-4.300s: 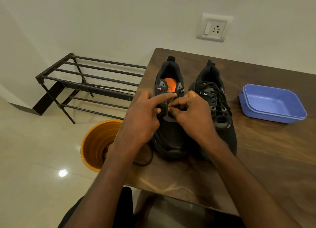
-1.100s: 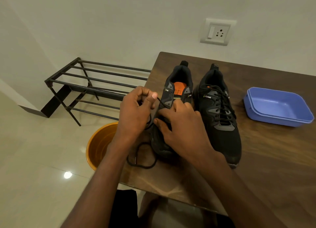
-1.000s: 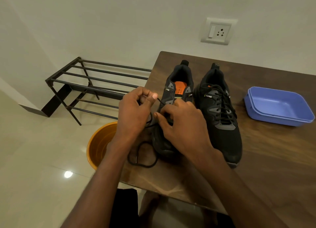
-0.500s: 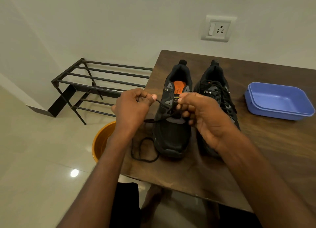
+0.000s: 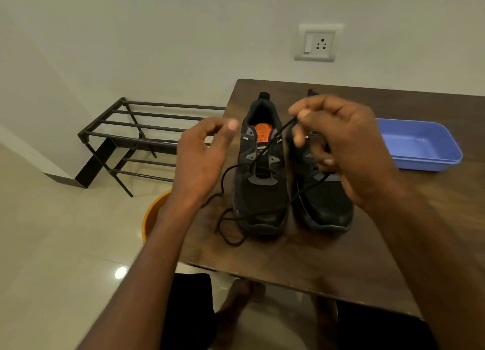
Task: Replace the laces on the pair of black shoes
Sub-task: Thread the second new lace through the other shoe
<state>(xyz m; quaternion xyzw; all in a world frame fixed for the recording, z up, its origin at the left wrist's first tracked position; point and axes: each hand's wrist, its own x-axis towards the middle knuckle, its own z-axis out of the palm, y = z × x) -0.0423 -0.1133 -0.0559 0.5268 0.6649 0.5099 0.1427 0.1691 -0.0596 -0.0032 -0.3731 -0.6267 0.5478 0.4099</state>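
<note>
Two black shoes stand side by side on the brown table (image 5: 301, 260), toes toward me. The left shoe (image 5: 259, 194) has an orange insole and only a lower eyelet threaded. The right shoe (image 5: 325, 208) is partly hidden behind my right hand. My right hand (image 5: 343, 150) pinches the black lace (image 5: 273, 139) between thumb and forefinger above the shoes, drawing it up taut from the left shoe's eyelet. The slack runs left of the shoe and loops on the table. My left hand (image 5: 202, 160) hovers left of the left shoe, fingers loosely curled, with no lace visibly in it.
A blue plastic tray (image 5: 422, 150) sits on the table at the right. An orange bucket (image 5: 153, 215) stands on the floor beside the table's left edge, and a black metal shoe rack (image 5: 136, 137) stands behind it. A wall socket (image 5: 317, 43) is above the table.
My right hand has risen up and to the right, pulling the lace through the left shoe's eyelet. My left hand has let the lace go and opened a little.
</note>
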